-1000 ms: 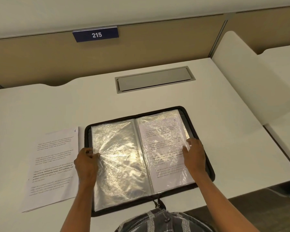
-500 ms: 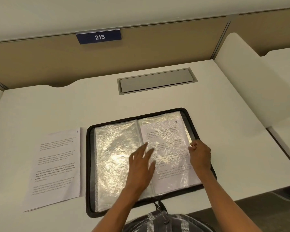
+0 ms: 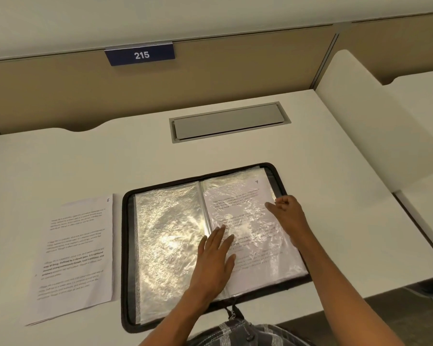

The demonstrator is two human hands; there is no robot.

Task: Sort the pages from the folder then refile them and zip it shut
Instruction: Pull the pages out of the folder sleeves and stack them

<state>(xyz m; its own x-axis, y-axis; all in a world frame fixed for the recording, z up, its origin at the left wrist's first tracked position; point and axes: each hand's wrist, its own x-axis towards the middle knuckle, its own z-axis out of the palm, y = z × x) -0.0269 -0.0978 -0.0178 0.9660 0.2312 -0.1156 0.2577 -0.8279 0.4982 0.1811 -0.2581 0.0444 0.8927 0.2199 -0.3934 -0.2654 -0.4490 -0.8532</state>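
Folder lies unzipped, open flat on white desk, near its front edge. Loose page marked 6 sits just left of it, not touching the rim. Left sleeve shiny with glare. Right sleeve holds printed page marked 7. Left hand flat, fingers straight, slightly spread, pressing right sleeve by the spine. Right hand at the sleeve's outer edge, fingers curled; whether it pinches the edge, cannot tell. Zip pull at near edge.

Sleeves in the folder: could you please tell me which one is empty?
The left sleeve: only crinkled clear plastic shows there. The right sleeve holds a printed page.
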